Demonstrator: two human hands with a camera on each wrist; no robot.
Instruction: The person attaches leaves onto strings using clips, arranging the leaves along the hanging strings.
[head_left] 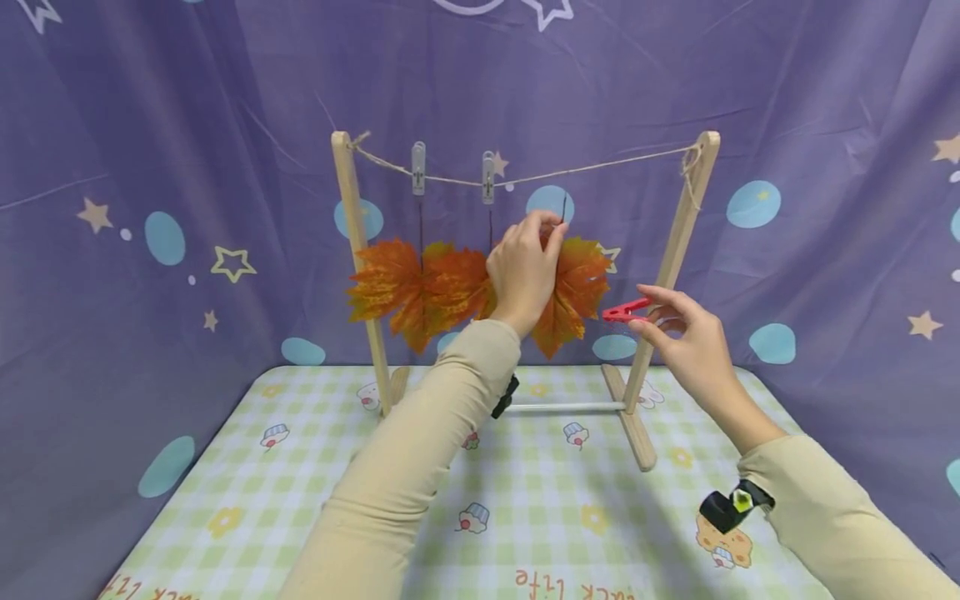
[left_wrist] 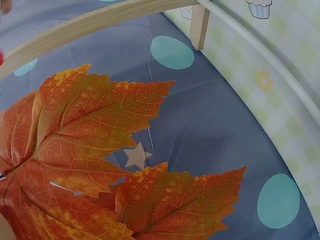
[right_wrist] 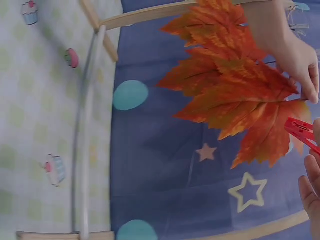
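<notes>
My left hand [head_left: 525, 271] pinches the thin dark stem of an orange maple leaf [head_left: 576, 287], just below the twine [head_left: 600, 167]. This leaf also fills much of the left wrist view, where the hand is mostly out of frame. To its right, my right hand [head_left: 693, 342] holds a red clothespin [head_left: 624, 312] between thumb and fingers, its nose pointing left toward the leaf. Two grey clothespins, one at left [head_left: 418, 169] and one nearer the middle [head_left: 488, 177], sit on the twine. Below them hang two more leaves by their stems, the left leaf [head_left: 393, 287] overlapping the middle leaf [head_left: 459, 283].
The twine is tied between two wooden posts, left [head_left: 360, 250] and right [head_left: 678, 225]. A white rod [head_left: 566, 407] joins the posts low down, above the checked tablecloth [head_left: 525, 492]. A purple patterned curtain [head_left: 225, 150] stands behind and at both sides.
</notes>
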